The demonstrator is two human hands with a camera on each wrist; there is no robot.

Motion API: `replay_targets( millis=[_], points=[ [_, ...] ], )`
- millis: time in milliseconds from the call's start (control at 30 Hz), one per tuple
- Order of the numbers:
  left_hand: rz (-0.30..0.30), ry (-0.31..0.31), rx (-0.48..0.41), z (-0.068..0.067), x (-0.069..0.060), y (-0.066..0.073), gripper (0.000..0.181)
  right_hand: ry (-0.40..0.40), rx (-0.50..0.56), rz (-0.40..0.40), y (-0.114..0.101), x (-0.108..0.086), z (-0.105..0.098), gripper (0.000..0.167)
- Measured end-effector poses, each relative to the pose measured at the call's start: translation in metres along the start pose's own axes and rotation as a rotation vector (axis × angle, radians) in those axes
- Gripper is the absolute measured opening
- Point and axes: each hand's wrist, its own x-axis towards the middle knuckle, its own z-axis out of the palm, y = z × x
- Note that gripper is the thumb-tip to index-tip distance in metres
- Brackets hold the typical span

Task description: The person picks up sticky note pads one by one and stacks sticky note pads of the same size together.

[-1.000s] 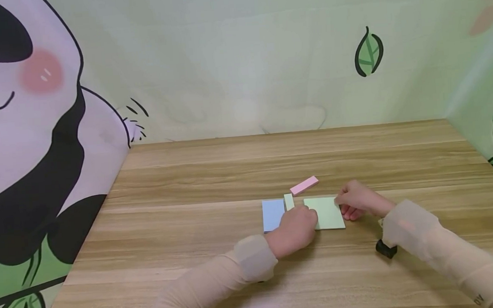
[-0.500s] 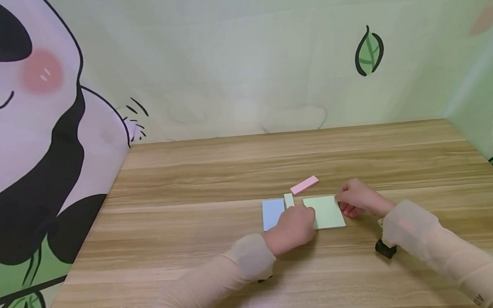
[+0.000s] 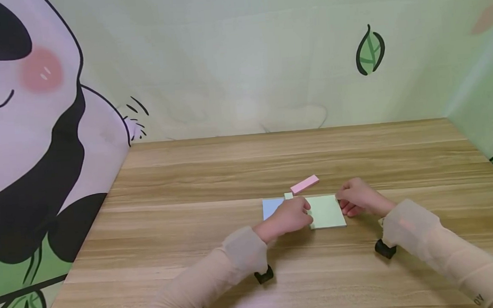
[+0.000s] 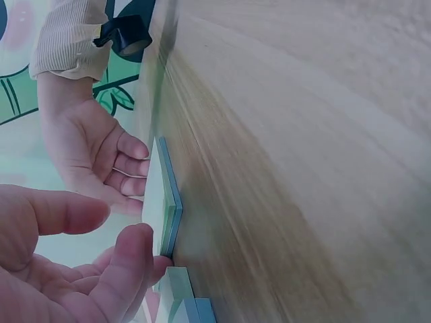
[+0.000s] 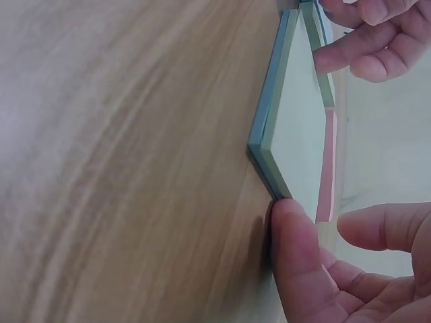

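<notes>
A pale green square sticky note pad point(image 3: 326, 211) lies on the table between my hands. Both wrist views show a blue layer point(image 5: 266, 94) directly beneath it. My left hand point(image 3: 290, 216) is at the pad's left side, fingers loosely bent, a fingertip at the stack's edge and the thumb point(image 4: 74, 212) held away. At the opposite side, my right hand point(image 3: 361, 198) touches a corner with one fingertip point(image 5: 291, 222), its thumb apart. Partly covered by my left hand are a blue pad point(image 3: 271, 206) and a narrow pale green block point(image 3: 288, 196).
Behind the pads a narrow pink block point(image 3: 305, 184) lies at a slant. The wooden table point(image 3: 188, 176) meets a printed wall point(image 3: 241, 69) at its back. A small black device point(image 3: 385, 249) hangs from my right cuff.
My left hand has rolled and drawn slightly left; its thumb and fingers have spread from a closed fist-like shape. More of the blue pad is covered now. My right hand stays nearly still.
</notes>
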Motion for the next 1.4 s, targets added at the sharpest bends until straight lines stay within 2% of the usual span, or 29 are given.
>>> replay_targets(
  millis=[100, 300, 600, 833, 1200, 1400],
  points=[
    [0.0, 0.002, -0.007, 0.0001, -0.0002, -0.0002, 0.029, -0.008, 0.016, 0.002, -0.0003, -0.0002, -0.0007, 0.026],
    [0.022, 0.01, 0.035, 0.0014, -0.001, -0.0002, 0.028, -0.019, 0.043, 0.003, -0.0019, -0.002, -0.0016, 0.028],
    [0.025, 0.014, 0.054, 0.0027, -0.0024, 0.0008, 0.027, -0.027, 0.041, -0.008, -0.0009, -0.0044, -0.0017, 0.033],
    [0.027, 0.011, 0.048, 0.0041, -0.0036, -0.0004, 0.028, -0.021, 0.024, -0.011, 0.0005, -0.0047, -0.0015, 0.032],
    [0.02, 0.008, 0.029, 0.0052, -0.0052, -0.0011, 0.029, -0.026, 0.064, -0.02, 0.0019, -0.0055, -0.0023, 0.034],
    [0.037, 0.024, 0.048, 0.0035, -0.0073, -0.0033, 0.029, -0.015, 0.069, -0.026, 0.0005, -0.0072, -0.0037, 0.034]
  ],
)
